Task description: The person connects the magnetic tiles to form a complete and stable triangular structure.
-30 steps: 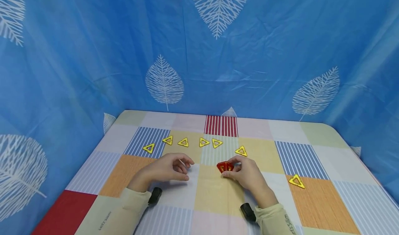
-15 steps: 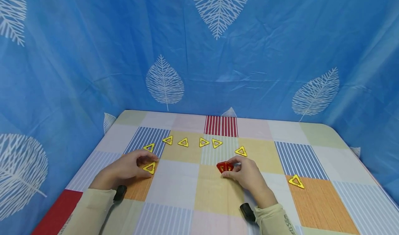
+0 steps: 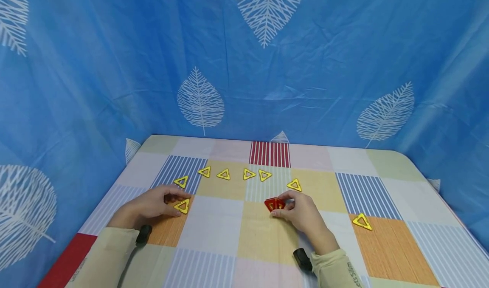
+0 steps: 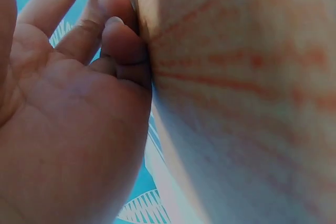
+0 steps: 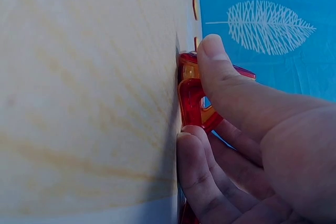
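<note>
In the head view my right hand (image 3: pixel 303 211) grips a small red piece made of joined triangular tiles (image 3: pixel 274 204), its shape like a pyramid, standing on the cloth. The right wrist view shows the thumb and fingers around this glossy translucent red piece (image 5: pixel 194 100). My left hand (image 3: pixel 156 202) is at the left, thumb and index finger curled about a yellow triangular tile (image 3: pixel 181 206) lying on the cloth. That tile is out of sight in the left wrist view, where the palm and curled fingers (image 4: pixel 123 43) rest against the cloth.
Several more yellow triangular tiles lie in a loose row farther back, among them one (image 3: pixel 181 182) just beyond my left hand and one (image 3: pixel 294 184) behind my right. Another yellow tile (image 3: pixel 361 221) lies to the right. A blue leaf-print curtain (image 3: pixel 244 88) surrounds the patchwork tablecloth (image 3: pixel 214 224).
My left hand has moved left from the middle to the yellow tile, its index finger closing in slightly over the last half second. The right hand has stayed in place with the red piece.
</note>
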